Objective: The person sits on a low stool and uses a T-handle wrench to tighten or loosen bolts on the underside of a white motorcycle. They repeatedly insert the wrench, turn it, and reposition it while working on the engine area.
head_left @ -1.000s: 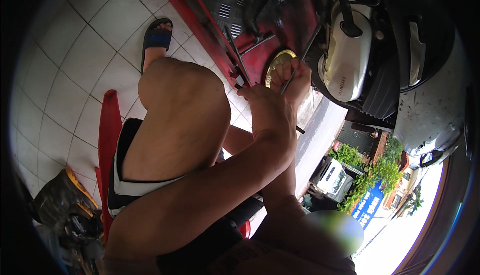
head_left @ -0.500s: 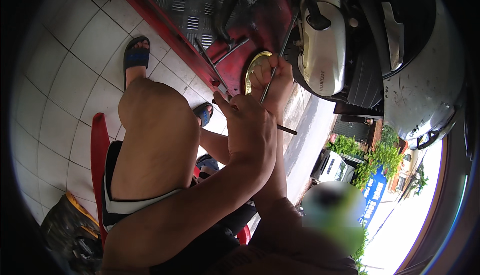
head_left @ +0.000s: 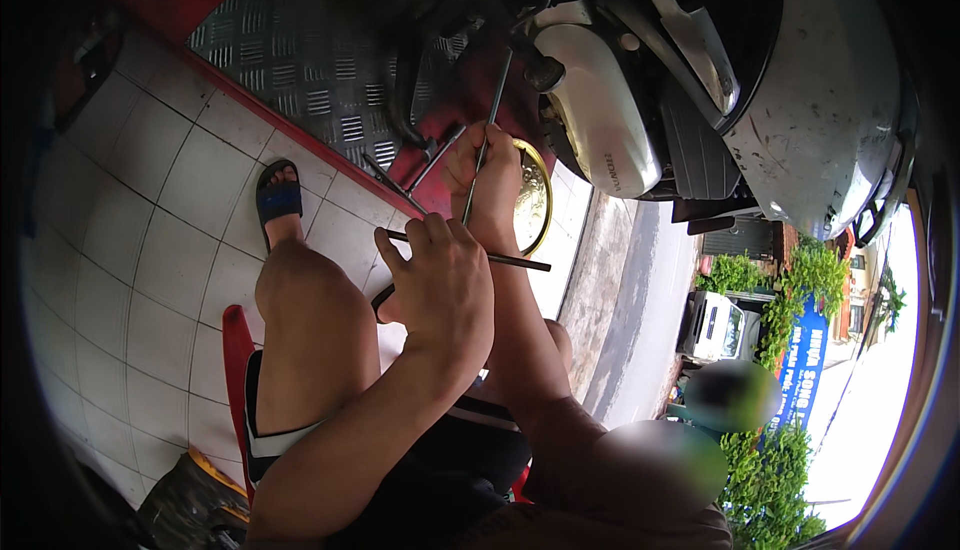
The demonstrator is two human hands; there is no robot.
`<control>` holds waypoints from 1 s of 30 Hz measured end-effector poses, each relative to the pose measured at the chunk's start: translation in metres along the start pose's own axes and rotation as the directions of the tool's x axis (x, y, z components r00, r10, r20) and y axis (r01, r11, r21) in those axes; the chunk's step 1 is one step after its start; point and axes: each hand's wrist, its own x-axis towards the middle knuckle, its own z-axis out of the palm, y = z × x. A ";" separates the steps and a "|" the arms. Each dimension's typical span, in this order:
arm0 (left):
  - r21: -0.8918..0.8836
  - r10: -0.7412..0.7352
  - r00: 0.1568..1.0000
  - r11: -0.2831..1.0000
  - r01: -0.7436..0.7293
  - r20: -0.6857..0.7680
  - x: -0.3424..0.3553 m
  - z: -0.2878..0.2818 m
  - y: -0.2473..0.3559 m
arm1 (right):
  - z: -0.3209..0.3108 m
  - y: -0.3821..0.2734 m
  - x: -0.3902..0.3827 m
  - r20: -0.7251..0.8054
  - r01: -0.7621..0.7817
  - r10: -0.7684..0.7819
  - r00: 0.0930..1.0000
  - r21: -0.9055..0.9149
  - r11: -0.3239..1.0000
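Note:
My left hand [head_left: 440, 275] is closed on the crossbar of a T-handle wrench [head_left: 530, 265], its index finger lying along the bar. Farther up, my right hand [head_left: 488, 172] wraps its fingers around the slim shaft. The shaft points away from me toward the dark underside of a motorbike [head_left: 597, 115], and I cannot make out what its tip touches. Beside my right hand is a round gold-coloured dish [head_left: 541, 195], partly covered by that hand and forearm. A second T-shaped wrench [head_left: 436, 160] lies on the red part of the lift.
The motorbike rests on a lift with a metal tread plate [head_left: 300, 80] and red edges. White floor tiles [head_left: 150, 260] spread to the left, where my sandalled foot [head_left: 280, 195] stands. A dark bag-like item [head_left: 190, 500] lies at lower left. Beyond, a street [head_left: 630, 300] holds a parked white vehicle [head_left: 715, 328].
The whole view has shifted and tilted. Both hands keep their hold on the wrench, whose shaft now shows more fully. More of the gold dish is visible beside my right hand.

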 end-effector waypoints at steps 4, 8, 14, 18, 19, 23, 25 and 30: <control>-0.005 0.012 1.000 1.000 -0.012 0.013 0.001 -0.005 -0.002 | 0.000 0.002 0.003 0.004 0.013 -0.013 1.000 0.069 0.998; -0.005 0.008 0.999 1.000 -0.008 -0.033 0.001 -0.005 -0.004 | 0.007 0.000 0.001 0.011 0.052 -0.053 0.999 0.056 0.997; -0.003 -0.025 0.999 1.000 0.025 -0.039 0.000 -0.004 -0.005 | 0.011 0.000 -0.001 -0.004 0.044 -0.044 0.999 0.066 0.997; -0.050 -0.053 0.999 0.997 0.053 -0.005 0.000 -0.008 -0.005 | 0.012 0.001 -0.001 0.034 0.053 -0.055 0.998 0.058 0.997; -0.062 -0.057 0.998 0.997 0.055 -0.023 0.001 -0.008 -0.005 | 0.013 0.000 0.001 0.038 0.061 -0.063 0.997 0.052 0.997; -0.067 -0.033 0.998 0.997 0.029 -0.062 0.004 -0.012 -0.010 | 0.017 -0.003 0.006 0.036 0.069 -0.071 0.997 0.058 0.996; -0.073 -0.029 0.996 0.997 0.023 -0.079 0.006 -0.012 -0.013 | 0.019 -0.003 0.007 0.037 0.062 -0.064 0.997 0.065 0.996; -0.067 -0.029 0.989 0.998 0.019 -0.146 0.007 -0.020 -0.019 | 0.029 0.000 0.008 0.087 0.020 -0.038 0.996 0.192 0.981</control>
